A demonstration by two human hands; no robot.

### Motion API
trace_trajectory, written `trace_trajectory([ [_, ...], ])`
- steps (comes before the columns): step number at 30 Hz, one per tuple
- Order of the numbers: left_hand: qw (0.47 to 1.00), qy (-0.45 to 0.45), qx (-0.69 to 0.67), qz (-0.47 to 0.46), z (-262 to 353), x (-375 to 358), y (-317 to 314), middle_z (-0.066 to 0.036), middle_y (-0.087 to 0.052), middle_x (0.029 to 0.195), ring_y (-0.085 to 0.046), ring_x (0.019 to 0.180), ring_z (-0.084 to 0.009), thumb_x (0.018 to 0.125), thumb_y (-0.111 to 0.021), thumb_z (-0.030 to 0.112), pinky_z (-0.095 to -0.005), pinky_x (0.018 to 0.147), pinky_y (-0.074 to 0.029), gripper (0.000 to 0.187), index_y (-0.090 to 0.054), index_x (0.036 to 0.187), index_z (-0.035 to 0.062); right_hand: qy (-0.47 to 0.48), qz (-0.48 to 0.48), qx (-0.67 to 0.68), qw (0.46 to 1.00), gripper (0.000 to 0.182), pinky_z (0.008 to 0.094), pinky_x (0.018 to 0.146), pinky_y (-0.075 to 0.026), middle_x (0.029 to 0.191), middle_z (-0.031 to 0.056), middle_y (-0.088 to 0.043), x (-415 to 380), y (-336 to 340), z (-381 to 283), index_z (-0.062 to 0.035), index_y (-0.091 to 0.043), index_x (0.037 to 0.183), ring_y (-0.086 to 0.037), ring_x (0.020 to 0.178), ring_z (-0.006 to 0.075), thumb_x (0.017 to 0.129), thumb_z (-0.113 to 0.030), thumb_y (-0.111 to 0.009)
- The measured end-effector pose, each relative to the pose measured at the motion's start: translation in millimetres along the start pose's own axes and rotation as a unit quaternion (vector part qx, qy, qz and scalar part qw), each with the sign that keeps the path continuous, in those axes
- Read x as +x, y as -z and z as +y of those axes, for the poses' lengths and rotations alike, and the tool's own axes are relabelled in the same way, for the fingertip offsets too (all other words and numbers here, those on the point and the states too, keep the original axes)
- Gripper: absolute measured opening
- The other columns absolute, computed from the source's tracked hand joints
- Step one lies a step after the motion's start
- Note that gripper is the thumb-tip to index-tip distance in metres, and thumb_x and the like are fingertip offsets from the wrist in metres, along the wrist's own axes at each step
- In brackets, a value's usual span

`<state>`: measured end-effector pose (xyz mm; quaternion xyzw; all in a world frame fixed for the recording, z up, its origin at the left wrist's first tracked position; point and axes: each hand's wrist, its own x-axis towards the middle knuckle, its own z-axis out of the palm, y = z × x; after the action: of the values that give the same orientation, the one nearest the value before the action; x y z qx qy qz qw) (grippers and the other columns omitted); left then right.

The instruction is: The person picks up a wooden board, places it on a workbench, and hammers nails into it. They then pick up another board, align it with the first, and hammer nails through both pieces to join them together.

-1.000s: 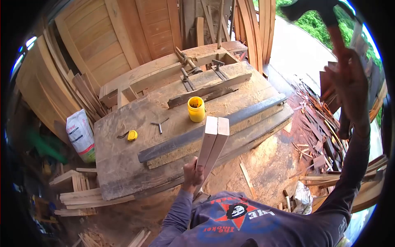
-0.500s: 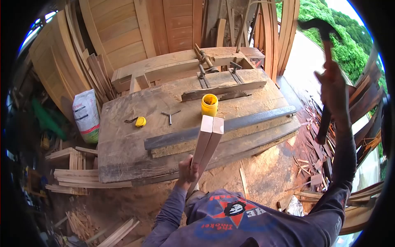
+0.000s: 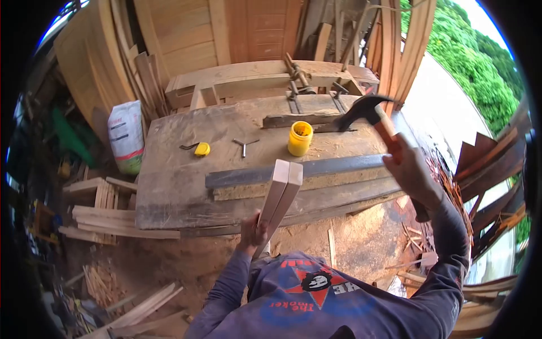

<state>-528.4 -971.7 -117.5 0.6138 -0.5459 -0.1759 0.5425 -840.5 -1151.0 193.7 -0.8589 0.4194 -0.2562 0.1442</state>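
Note:
My left hand is closed around a pair of light wooden pieces, held side by side and tilted upward in front of my body. Their square ends point toward the bench. On the right, my right hand grips a claw hammer by its handle, with the dark head raised over the bench's right part. The hammer is apart from the wood. Just beyond the wooden ends stands an open yellow jar with dark small contents that I cannot make out.
On the workbench lie a yellow tape measure, a three-armed metal wrench and a long dark beam. A white sack stands at the left. Wood panels lean behind; stacked lumber and scraps lie around.
My right hand has swung the hammer down and to the left, toward the wooden pieces. My left hand keeps its hold on them. The view has shifted slightly.

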Motion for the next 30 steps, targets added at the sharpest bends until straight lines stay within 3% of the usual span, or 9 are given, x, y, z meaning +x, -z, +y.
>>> trace_trajectory([
  [4,0.999,0.001,-0.006,0.051,-5.8,7.1,7.7,-0.014,-0.055,0.06,-0.065,0.059,-0.0324,0.091,-0.041,0.079,-0.0405,0.051,-0.046,0.076,-0.06,0.084,0.006,-0.045,0.185,0.104,0.976,0.026,0.0224,0.045,-0.033,0.071,-0.0053,-0.046,39.3,55.6,-16.2,-0.0081,-0.052,0.107,-0.04,0.051,0.0042,0.091,-0.007,-0.072],
  [9,0.999,0.004,-0.017,0.051,3.1,8.8,20.7,-0.013,-0.055,0.06,-0.065,0.059,-0.0293,0.091,-0.041,0.079,-0.0398,0.052,-0.045,0.076,-0.057,0.08,0.0057,0.032,0.366,0.294,0.882,0.017,0.0229,0.038,-0.034,0.055,-0.005,-0.039,61.0,67.1,-53.4,-0.0091,-0.047,0.091,-0.039,0.041,0.0058,0.095,-0.006,-0.063],
  [11,0.999,0.013,-0.014,0.041,1.8,7.9,20.0,-0.013,-0.055,0.06,-0.065,0.06,-0.0282,0.091,-0.041,0.079,-0.0398,0.053,-0.046,0.076,-0.057,0.079,0.0057,0.036,0.203,0.225,0.952,0.015,0.0224,0.047,-0.041,0.063,-0.0005,-0.051,43.8,-2.9,-17.1,-0.0067,-0.049,0.096,-0.054,0.056,0.0092,0.091,-0.001,-0.061],
  [13,0.999,0.018,-0.007,0.032,-11.3,2.8,17.8,-0.012,-0.055,0.06,-0.065,0.06,-0.0265,0.091,-0.042,0.079,-0.0393,0.053,-0.046,0.076,-0.06,0.081,0.0054,0.212,-0.134,-0.121,0.961,0.019,0.038,0.056,-0.051,0.068,0.0102,-0.062,7.8,-36.2,-66.7,-0.004,-0.05,0.105,-0.064,0.065,0.0216,0.088,0.002,-0.055],
  [14,1.0,0.019,-0.001,0.023,-11.9,-12.1,22.1,-0.012,-0.055,0.06,-0.065,0.06,-0.0265,0.091,-0.042,0.079,-0.0393,0.053,-0.046,0.076,-0.06,0.081,0.0054,0.033,-0.324,-0.118,0.938,0.019,0.0463,0.058,-0.049,0.068,0.014,-0.061,23.5,-28.4,-67.0,-0.002,-0.049,0.105,-0.062,0.059,0.0282,0.088,-0.001,-0.057],
  [17,0.992,-0.015,-0.04,0.123,-15.9,-24.6,15.5,-0.012,-0.055,0.06,-0.063,0.058,-0.0247,0.09,-0.042,0.08,-0.0384,0.052,-0.045,0.078,-0.061,0.081,0.0044,0.182,-0.196,-0.1,0.958,0.019,0.0443,0.05,-0.045,0.065,0.0115,-0.056,34.9,-46.1,-38.3,-0.0018,-0.047,0.103,-0.056,0.049,0.0255,0.09,-0.006,-0.059],
  [19,0.996,0.035,-0.03,0.076,-20.4,-31.3,33.2,-0.011,-0.055,0.061,-0.062,0.057,-0.0225,0.089,-0.042,0.081,-0.0393,0.051,-0.044,0.08,-0.063,0.084,0.0036,0.016,-0.099,0.107,0.989,0.019,0.0391,0.041,-0.041,0.065,0.0074,-0.053,44.7,-71.9,-36.2,-0.0023,-0.047,0.102,-0.053,0.045,0.0202,0.091,-0.009,-0.061],
  [24,0.99,0.072,-0.064,0.102,-41.1,-41.2,64.9,-0.009,-0.06,0.068,-0.062,0.064,-0.0184,0.089,-0.042,0.082,-0.0374,0.057,-0.046,0.084,-0.066,0.092,0.0022,-0.064,-0.209,0.169,0.961,0.023,0.0283,0.039,-0.042,0.067,0.0048,-0.056,91.8,-128.7,-62.6,0.0018,-0.052,0.104,-0.053,0.044,0.0112,0.09,-0.011,-0.066],
  [30,0.972,0.145,-0.074,0.17,-69.4,-110.9,85.2,-0.006,-0.064,0.076,-0.064,0.072,-0.021,0.09,-0.044,0.076,-0.0374,0.064,-0.049,0.077,-0.066,0.093,0.002,-0.163,-0.427,0.362,0.812,0.022,0.0292,0.043,-0.047,0.067,0.0018,-0.056,126.2,-306.2,-85.7,0.0003,-0.063,0.094,-0.054,0.047,0.0122,0.086,-0.017,-0.075],
])
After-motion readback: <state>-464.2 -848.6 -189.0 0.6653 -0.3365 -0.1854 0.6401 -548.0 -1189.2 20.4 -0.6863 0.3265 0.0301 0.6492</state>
